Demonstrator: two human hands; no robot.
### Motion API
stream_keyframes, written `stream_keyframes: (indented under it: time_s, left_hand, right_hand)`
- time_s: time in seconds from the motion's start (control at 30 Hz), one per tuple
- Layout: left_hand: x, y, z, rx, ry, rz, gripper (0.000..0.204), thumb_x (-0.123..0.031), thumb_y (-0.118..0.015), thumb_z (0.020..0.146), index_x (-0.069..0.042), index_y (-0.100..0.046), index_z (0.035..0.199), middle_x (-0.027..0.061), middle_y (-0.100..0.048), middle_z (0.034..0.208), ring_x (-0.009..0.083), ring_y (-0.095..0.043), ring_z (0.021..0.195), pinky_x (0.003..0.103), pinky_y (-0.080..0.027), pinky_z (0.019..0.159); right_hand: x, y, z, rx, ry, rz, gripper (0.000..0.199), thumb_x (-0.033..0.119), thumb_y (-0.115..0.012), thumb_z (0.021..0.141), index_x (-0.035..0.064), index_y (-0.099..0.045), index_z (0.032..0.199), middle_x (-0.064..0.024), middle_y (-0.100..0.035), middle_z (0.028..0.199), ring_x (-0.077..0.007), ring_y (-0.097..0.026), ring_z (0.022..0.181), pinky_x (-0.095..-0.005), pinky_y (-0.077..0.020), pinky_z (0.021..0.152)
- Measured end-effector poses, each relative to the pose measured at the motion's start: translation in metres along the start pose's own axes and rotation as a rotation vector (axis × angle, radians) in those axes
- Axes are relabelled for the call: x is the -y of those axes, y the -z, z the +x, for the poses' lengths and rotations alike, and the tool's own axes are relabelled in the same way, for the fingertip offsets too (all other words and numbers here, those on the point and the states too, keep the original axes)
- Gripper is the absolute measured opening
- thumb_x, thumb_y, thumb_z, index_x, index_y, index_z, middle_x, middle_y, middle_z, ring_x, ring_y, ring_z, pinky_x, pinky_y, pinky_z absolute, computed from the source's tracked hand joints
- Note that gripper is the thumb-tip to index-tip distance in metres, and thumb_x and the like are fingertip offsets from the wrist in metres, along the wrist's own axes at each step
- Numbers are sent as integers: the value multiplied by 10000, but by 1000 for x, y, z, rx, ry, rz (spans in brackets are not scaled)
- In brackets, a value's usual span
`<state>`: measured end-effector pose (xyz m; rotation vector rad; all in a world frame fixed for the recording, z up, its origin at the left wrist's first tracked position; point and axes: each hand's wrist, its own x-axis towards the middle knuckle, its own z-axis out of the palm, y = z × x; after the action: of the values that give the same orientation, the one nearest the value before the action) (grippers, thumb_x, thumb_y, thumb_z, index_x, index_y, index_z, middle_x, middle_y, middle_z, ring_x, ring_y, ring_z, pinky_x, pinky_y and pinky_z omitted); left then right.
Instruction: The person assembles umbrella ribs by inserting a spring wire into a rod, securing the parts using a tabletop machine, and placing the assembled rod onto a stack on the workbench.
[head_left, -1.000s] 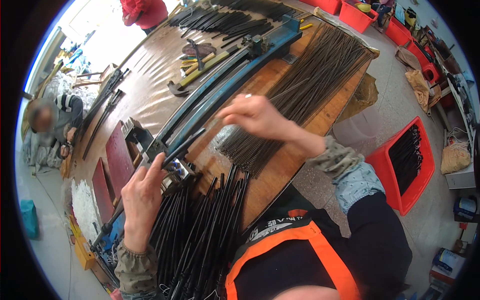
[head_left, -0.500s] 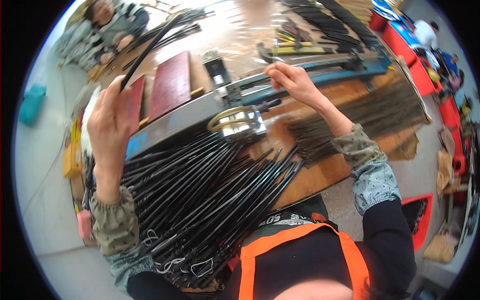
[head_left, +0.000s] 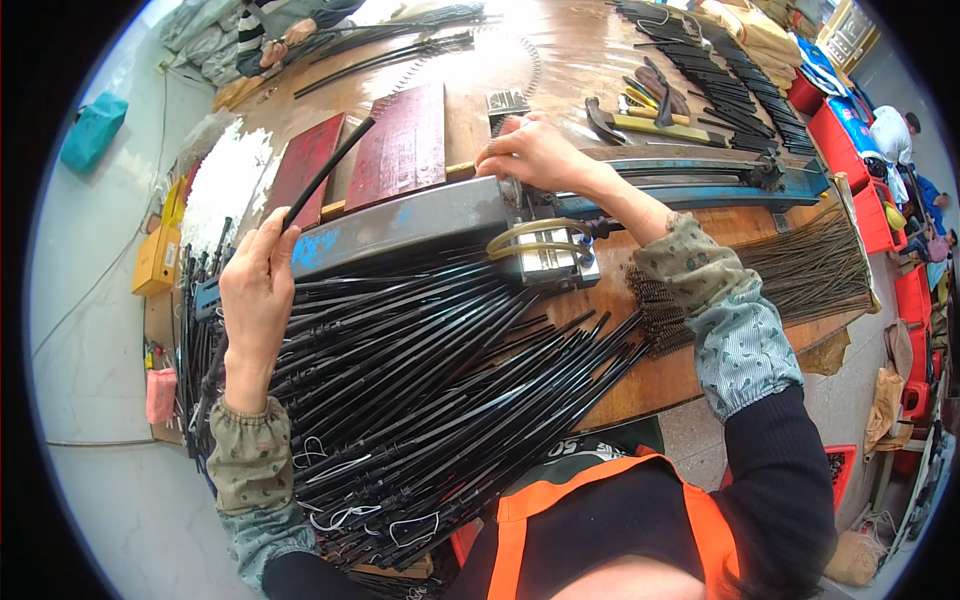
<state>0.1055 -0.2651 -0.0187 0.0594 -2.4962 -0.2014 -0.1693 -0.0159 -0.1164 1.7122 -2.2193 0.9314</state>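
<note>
My left hand (head_left: 258, 290) is closed around the lower end of a slim black tube (head_left: 330, 170), which slants up and away to the right. At the tube's far end a long, thin coil spring (head_left: 538, 70) shows, bowing in a wide arc over the table towards my right hand (head_left: 535, 155). The fingers of that hand are pinched together on the spring's other end, just above a grey metal rail (head_left: 430, 222). Below the rail, a metal clamp block (head_left: 548, 255) with yellowish hoses sits close to my right wrist.
Many black tubes (head_left: 400, 370) lie heaped nearest me. Long springs (head_left: 770, 275) are piled at right. Two dark red boards (head_left: 400, 145) lean behind the rail. A hammer (head_left: 650, 124) rests beyond it. At the far left, another person's hands (head_left: 285, 45) work over black rods.
My right hand has come left and down towards the rail. The black tube in my left hand has tipped lower to the right. The spring's arc, blurred before, is now distinct.
</note>
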Motion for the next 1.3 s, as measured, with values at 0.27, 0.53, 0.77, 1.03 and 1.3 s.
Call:
stream_keyframes:
  time_s: [0.27, 0.53, 0.77, 1.03, 1.3]
  left_hand:
    - [18, -13, 9, 78, 16, 104, 267, -183, -653, 952, -120, -673, 1211, 139, -585, 741, 297, -561, 614, 389, -448, 586]
    - [-22, -113, 43, 246, -298, -23, 238, -254, -619, 944, -180, -679, 1162, 92, -663, 821, 294, -686, 711, 404, -563, 589]
    - [-47, -178, 55, 244, -222, -165, 265, -326, -575, 979, -72, -649, 964, 133, -645, 826, 346, -663, 801, 445, -539, 682]
    - [-54, -185, 51, 292, -129, -293, 246, -283, -628, 941, -49, -685, 896, 153, -663, 906, 369, -652, 838, 448, -528, 750]
    - [-54, -184, 57, 336, -150, -318, 235, -277, -617, 952, -48, -664, 933, 165, -674, 932, 361, -657, 865, 453, -528, 750]
  right_hand:
    - [-35, 35, -55, -189, 97, -433, 19, 180, -699, 892, 172, -711, 904, 4, -695, 772, -176, -636, 908, -432, -238, 1091]
    - [-120, 169, -223, -133, -309, -825, 104, 225, -640, 922, 158, -699, 976, 12, -715, 984, -223, -610, 1061, -433, -314, 1064]
    - [-155, 168, -249, -207, -213, -688, 109, 159, -637, 942, 50, -644, 946, -64, -626, 844, -249, -582, 887, -383, -415, 895]
    - [-153, 154, -244, -331, -192, -590, 154, 188, -632, 965, 34, -634, 955, -80, -618, 866, -254, -571, 892, -382, -421, 880]
    - [-118, 145, -241, -244, -179, -616, 296, 87, -650, 927, 80, -683, 1221, -70, -692, 1197, -264, -561, 1232, -370, -383, 1052]
